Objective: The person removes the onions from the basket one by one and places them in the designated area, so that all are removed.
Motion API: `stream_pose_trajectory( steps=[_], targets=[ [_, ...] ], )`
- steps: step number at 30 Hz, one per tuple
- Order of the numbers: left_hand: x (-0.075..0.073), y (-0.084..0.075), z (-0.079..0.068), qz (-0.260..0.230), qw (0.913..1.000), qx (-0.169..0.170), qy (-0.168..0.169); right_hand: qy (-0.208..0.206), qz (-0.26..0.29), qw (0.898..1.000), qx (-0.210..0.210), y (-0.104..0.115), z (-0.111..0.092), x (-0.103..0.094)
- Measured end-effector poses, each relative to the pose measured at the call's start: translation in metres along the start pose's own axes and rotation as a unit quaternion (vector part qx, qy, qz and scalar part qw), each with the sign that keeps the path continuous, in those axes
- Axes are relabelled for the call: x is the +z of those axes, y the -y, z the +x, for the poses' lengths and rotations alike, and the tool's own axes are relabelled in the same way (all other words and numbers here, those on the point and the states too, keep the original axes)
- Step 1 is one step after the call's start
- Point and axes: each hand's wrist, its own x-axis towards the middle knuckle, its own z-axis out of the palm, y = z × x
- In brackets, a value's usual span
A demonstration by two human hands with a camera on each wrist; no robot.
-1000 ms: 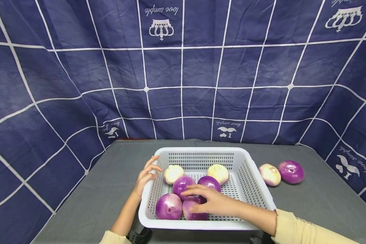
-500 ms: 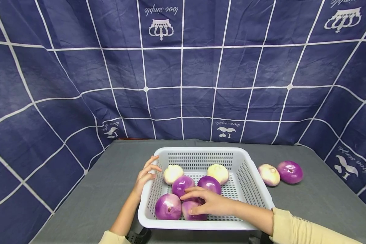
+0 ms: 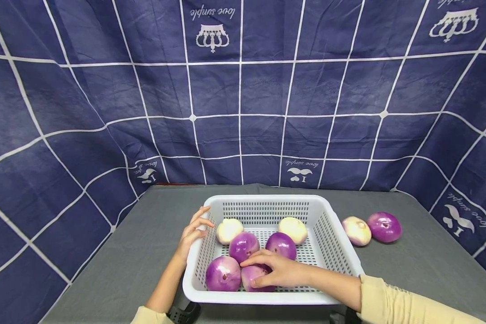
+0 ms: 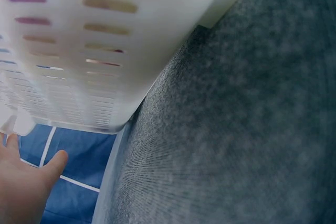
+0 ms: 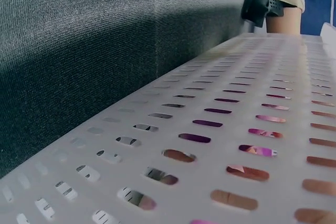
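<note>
Several turnips lie in a white perforated plastic basket (image 3: 267,298) in the head view. My right hand (image 3: 281,270) reaches into it from the right, thumb and fingers curled round the purple front-middle turnip (image 3: 256,274) and partly covering it. A larger purple turnip (image 3: 223,273) sits to its left. Behind are two purple turnips (image 3: 244,247) (image 3: 281,244) and two cream-side-up ones (image 3: 229,231) (image 3: 293,230). My left hand (image 3: 191,238) rests on the left rim, its spread fingers reaching over the edge. In the left wrist view, that hand (image 4: 23,182) is beside the basket wall.
Two more turnips, one cream (image 3: 356,231) and one purple (image 3: 384,227), lie on the grey cloth (image 3: 413,270) right of the basket. A blue curtain with white lines (image 3: 263,90) hangs behind and along both sides.
The back-right purple turnip and the cream one behind it have shifted slightly right. My right hand stays on the front-middle turnip. My left hand keeps its place on the rim.
</note>
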Motion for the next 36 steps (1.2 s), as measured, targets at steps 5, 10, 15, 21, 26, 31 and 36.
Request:
stream_pose_trajectory(
  steps=[5,10,15,21,26,31,36],
  targets=[
    [0.0,0.001,0.0,-0.002,1.0,-0.002,0.0,0.007,-0.013,1.0,0.003,-0.001,-0.001,0.0],
    [0.001,0.001,-0.001,-0.005,1.0,-0.002,-0.002,0.003,-0.02,1.0,-0.008,-0.001,0.0,-0.001],
    [0.001,0.0,-0.001,-0.007,0.9999,0.008,-0.001,-0.011,-0.026,1.0,0.0,0.001,0.0,-0.002],
    [0.001,-0.002,-0.001,-0.004,0.9999,0.009,-0.002,-0.036,-0.07,0.997,0.019,0.006,0.0,-0.004],
    [0.001,-0.001,0.0,0.001,1.0,-0.004,-0.005,-0.043,-0.111,0.993,0.015,0.009,0.0,-0.007],
    [0.001,0.0,0.0,0.006,1.0,-0.004,-0.002,-0.049,-0.135,0.989,0.016,0.012,-0.002,-0.011],
    [0.001,-0.001,0.0,0.0,1.0,-0.004,0.0,-0.05,-0.16,0.985,0.027,0.015,-0.004,-0.015]
  ],
)
